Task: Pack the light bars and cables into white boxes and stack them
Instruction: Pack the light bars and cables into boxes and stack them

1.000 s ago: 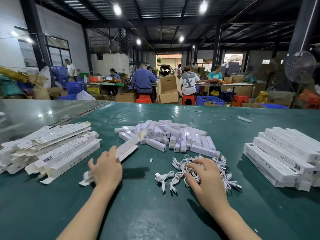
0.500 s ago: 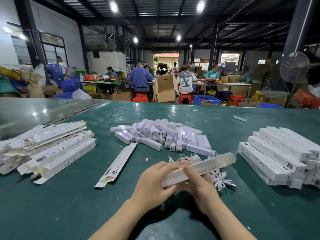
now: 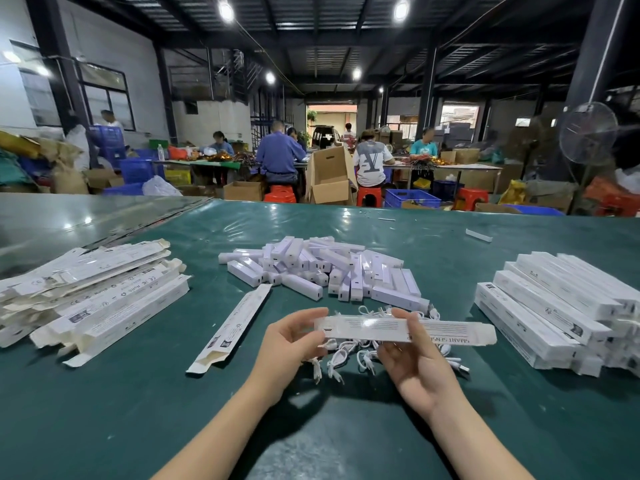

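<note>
Through the head camera, we hold one white box (image 3: pixel 363 327) level over the cables (image 3: pixel 363 358), just nearer than the heap of light bars (image 3: pixel 329 268). Our left hand (image 3: pixel 291 348) pinches its end and our right hand (image 3: pixel 419 372) grips mid-length, probably to square it open for filling. Closed boxes (image 3: pixel 554 306) are stacked right of the heap.

The long flat cardboard box (image 3: pixel 405 329) is white with black print. The glossy plastic-covered counter (image 3: pixel 104 410) is dark green. Far plastic stools (image 3: pixel 280 194) are red, crates (image 3: pixel 412 198) blue.

Bright ceiling lamps (image 3: pixel 225 11), table (image 3: pixel 311 216) glare, bowed edges
</note>
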### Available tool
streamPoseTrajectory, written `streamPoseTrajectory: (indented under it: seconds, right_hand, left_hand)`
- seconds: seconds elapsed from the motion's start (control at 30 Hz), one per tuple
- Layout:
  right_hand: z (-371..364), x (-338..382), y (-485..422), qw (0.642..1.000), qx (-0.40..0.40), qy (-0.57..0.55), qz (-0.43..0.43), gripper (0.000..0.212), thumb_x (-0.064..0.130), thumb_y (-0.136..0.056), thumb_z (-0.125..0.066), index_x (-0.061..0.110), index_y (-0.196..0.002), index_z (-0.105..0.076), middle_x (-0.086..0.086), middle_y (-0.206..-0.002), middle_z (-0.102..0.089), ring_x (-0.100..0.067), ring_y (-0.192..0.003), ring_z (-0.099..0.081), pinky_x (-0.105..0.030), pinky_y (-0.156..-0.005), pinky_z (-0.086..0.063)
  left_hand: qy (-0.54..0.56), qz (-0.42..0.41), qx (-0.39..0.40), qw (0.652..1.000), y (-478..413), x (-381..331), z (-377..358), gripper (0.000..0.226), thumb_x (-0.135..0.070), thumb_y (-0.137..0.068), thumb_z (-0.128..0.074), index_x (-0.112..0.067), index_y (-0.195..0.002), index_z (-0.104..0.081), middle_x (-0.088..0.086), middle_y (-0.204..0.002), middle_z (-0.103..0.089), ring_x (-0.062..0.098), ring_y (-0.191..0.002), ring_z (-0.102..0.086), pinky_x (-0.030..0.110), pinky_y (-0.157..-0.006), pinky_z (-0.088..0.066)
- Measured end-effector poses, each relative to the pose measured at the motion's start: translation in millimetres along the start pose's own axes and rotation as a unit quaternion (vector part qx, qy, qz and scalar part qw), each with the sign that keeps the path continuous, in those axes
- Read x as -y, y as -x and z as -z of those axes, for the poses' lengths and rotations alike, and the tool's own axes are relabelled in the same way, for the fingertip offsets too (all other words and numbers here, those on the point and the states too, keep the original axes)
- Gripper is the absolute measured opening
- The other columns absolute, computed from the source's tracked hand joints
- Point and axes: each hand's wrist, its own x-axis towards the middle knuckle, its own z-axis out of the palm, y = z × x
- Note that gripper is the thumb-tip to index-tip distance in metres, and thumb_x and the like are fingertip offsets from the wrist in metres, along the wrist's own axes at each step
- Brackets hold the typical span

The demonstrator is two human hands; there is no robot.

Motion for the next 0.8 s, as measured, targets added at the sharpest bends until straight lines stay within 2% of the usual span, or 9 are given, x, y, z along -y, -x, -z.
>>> streamPoseTrajectory:
  seconds: [0.13,0.23,0.33,0.4,0.43,0.5,0.6,0.67,0.8]
  right_hand:
    - [1.0,0.8,3.3,0.997,0.035,-0.034,-0.051,0.022,0.013,-0.057,-0.074,0.014,-0.079,-0.075,-0.001,-0.061,-0.062,-0.005,-0.03,-0.037,-0.017,-0.037,-0.044]
    - [4.0,0.2,1.6,0.994,0.047,-0.078,-0.054,0.076,0.015,-0.013,-0.096,0.01,-0.084,-0.069,-0.006,-0.064,-0.065,-0.007,-0.032,-0.041,-0.017,-0.033,-0.042]
    - [3.6,-0.9,-0.3,0.995,0.031,-0.089,-0.036,0.091,0.028,-0.002,-0.094,0.011,-0.086,-0.065,-0.006,-0.065,-0.067,-0.008,-0.034,-0.048,-0.015,-0.033,-0.041]
    - [1.6,-2.0,0.1,0.997,0.002,-0.075,-0.026,0.081,0.034,-0.008,-0.094,0.012,-0.081,-0.067,-0.004,-0.061,-0.066,-0.009,-0.033,-0.05,-0.014,-0.032,-0.04]
    - [1.2,-2.7,-0.3,0.998,-0.017,-0.06,-0.02,0.067,0.034,-0.022,-0.093,0.011,-0.08,-0.067,-0.003,-0.058,-0.066,-0.008,-0.032,-0.049,-0.014,-0.031,-0.04]
    - [-0.5,-2.7,0.9,0.998,-0.049,-0.029,-0.008,0.036,0.028,-0.051,-0.076,0.012,-0.081,-0.064,-0.002,-0.054,-0.065,-0.007,-0.03,-0.048,-0.013,-0.031,-0.04]
    - [-0.5,-2.0,1.5,0.998,-0.055,-0.017,0.001,0.018,0.023,-0.067,-0.064,0.012,-0.082,-0.063,-0.004,-0.055,-0.066,-0.007,-0.032,-0.051,-0.014,-0.032,-0.041]
    - [-1.3,-1.7,3.4,0.999,-0.032,-0.019,-0.008,0.018,0.02,-0.068,-0.062,0.012,-0.084,-0.063,-0.005,-0.057,-0.067,-0.009,-0.034,-0.053,-0.015,-0.033,-0.043]
    - [-0.6,-1.8,4.2,0.999,0.016,-0.015,-0.031,0.028,0.012,-0.064,-0.06,0.011,-0.092,-0.063,-0.008,-0.061,-0.068,-0.011,-0.038,-0.057,-0.018,-0.037,-0.049]
  left_hand:
    - [0.016,-0.004,0.008,1.0,-2.4,4.1,-0.4,0.033,0.015,-0.079,-0.059,-0.014,-0.094,-0.064,-0.001,-0.081,-0.073,0.009,-0.069,-0.065,0.02,-0.063,-0.053]
    - [-0.096,-0.068,-0.028,0.993,-2.5,10.0,0.3,0.033,0.014,-0.077,-0.063,-0.018,-0.076,-0.066,-0.007,-0.072,-0.07,0.005,-0.064,-0.063,0.016,-0.06,-0.048]
    - [-0.233,-0.212,-0.059,0.947,-0.2,13.1,-1.1,0.032,0.013,-0.073,-0.068,-0.018,-0.066,-0.066,-0.011,-0.068,-0.064,0.001,-0.065,-0.059,0.014,-0.063,-0.046]
    - [-0.344,-0.35,-0.077,0.868,-0.5,12.4,-2.2,0.024,0.013,-0.067,-0.069,-0.012,-0.066,-0.07,-0.008,-0.072,-0.064,0.004,-0.072,-0.056,0.017,-0.065,-0.046]
    - [-0.385,-0.404,-0.075,0.826,-0.7,12.0,-2.2,0.019,0.009,-0.064,-0.069,-0.009,-0.065,-0.07,-0.005,-0.071,-0.065,0.007,-0.075,-0.054,0.019,-0.065,-0.046]
    - [-0.418,-0.447,-0.059,0.789,-0.9,11.9,-2.1,0.012,0.003,-0.063,-0.07,-0.009,-0.065,-0.07,-0.004,-0.073,-0.067,0.01,-0.081,-0.05,0.02,-0.068,-0.045]
    - [-0.356,-0.366,-0.054,0.858,3.5,11.7,-3.3,0.01,-0.005,-0.064,-0.068,-0.015,-0.066,-0.07,-0.009,-0.082,-0.063,0.006,-0.087,-0.05,0.01,-0.08,-0.039]
    - [-0.294,-0.299,-0.067,0.905,5.6,11.9,-3.6,0.013,-0.01,-0.067,-0.065,-0.023,-0.066,-0.067,-0.011,-0.086,-0.058,0.003,-0.087,-0.053,0.007,-0.079,-0.038]
    - [-0.244,-0.234,-0.072,0.938,5.1,10.5,-3.3,0.005,-0.018,-0.067,-0.06,-0.022,-0.07,-0.062,-0.01,-0.094,-0.057,0.011,-0.081,-0.057,0.03,-0.072,-0.052]
